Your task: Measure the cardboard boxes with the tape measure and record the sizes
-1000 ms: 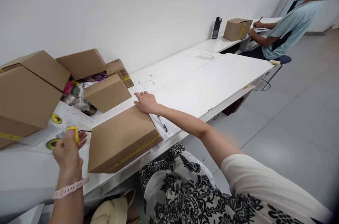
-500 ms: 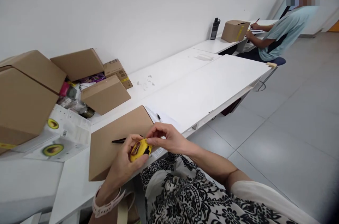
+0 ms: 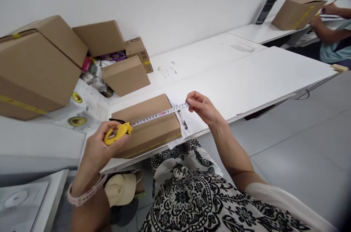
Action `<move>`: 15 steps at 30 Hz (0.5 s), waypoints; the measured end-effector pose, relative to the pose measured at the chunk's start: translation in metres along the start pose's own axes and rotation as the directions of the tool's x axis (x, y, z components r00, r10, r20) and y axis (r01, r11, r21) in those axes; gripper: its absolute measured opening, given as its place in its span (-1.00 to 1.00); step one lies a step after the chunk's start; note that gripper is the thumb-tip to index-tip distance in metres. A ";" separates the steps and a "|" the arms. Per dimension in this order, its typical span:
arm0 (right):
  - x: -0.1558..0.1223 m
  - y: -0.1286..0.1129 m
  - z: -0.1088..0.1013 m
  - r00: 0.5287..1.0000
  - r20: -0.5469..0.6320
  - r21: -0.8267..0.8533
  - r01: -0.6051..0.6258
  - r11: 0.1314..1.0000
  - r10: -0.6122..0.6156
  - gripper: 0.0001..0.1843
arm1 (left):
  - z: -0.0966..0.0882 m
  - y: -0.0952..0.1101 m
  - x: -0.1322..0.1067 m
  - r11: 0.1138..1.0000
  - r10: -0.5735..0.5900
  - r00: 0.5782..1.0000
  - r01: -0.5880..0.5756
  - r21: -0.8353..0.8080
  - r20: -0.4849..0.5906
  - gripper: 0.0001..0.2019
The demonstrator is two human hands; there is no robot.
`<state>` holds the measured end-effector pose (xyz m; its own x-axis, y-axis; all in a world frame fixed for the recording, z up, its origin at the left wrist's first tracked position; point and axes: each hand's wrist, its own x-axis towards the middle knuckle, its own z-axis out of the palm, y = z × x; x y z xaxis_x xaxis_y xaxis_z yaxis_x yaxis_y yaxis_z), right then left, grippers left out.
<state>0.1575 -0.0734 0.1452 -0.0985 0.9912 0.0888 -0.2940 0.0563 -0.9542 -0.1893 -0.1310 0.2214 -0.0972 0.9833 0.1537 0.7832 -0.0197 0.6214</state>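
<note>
White tabletop (image 3: 219,71) runs along a pale wall (image 3: 178,9), and near its front edge a yellow tape measure (image 3: 124,128) is held at the left end of a closed carton (image 3: 153,129). Its blade (image 3: 149,118), out of sight half a second ago when both hands met at the case, now stretches across the carton's top and past the right end; whether it touches the cardboard I cannot tell. Beyond that end lie printed sheets (image 3: 194,120) with a pen (image 3: 183,120) on them. Behind and to the left, packets (image 3: 113,56) and a jar (image 3: 106,91) sit among a large carton (image 3: 38,75), raised brown panels (image 3: 126,76) and a box with avocado pictures (image 3: 91,97); which container holds them is unclear. Farther right stand a dark bottle (image 3: 267,7) and another carton (image 3: 297,12), beside a co-worker's hand (image 3: 329,8) gripping a pen. The person's left hand (image 3: 100,148) is curled around the tape case, thumb along its near side; the right hand (image 3: 201,107), fingers bent, pinches the blade's free end.
</note>
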 end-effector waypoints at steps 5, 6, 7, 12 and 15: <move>0.023 0.029 -0.002 0.993 -0.048 0.090 -0.105 0.990 0.109 -0.64 | -0.057 -0.045 0.005 0.987 -0.150 0.987 0.152 0.043 -0.054 -0.52; 0.025 0.035 0.002 0.991 -0.036 0.093 -0.128 0.987 0.132 -0.63 | -0.064 -0.053 0.006 0.981 -0.190 0.981 0.191 0.027 -0.034 -0.52; 0.027 0.041 0.007 0.989 -0.026 0.087 -0.146 0.985 0.149 -0.63 | -0.068 -0.062 0.008 0.974 -0.226 0.974 0.227 0.003 -0.019 -0.52; 0.035 0.060 0.031 0.988 -0.061 0.006 -0.140 0.990 0.140 -0.62 | -0.064 -0.092 0.018 0.952 -0.284 0.957 0.289 -0.105 0.063 -0.48; 0.036 0.061 0.039 0.991 -0.090 -0.073 -0.108 0.991 0.102 -0.62 | -0.052 -0.100 0.024 0.951 -0.267 0.954 0.284 -0.125 0.132 -0.45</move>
<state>0.0987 -0.0390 0.1012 -0.0415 0.9985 -0.0347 -0.2111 -0.0427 -0.9765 -0.3022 -0.1149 0.2030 -0.2212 0.9677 -0.1210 0.6405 0.2377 0.7302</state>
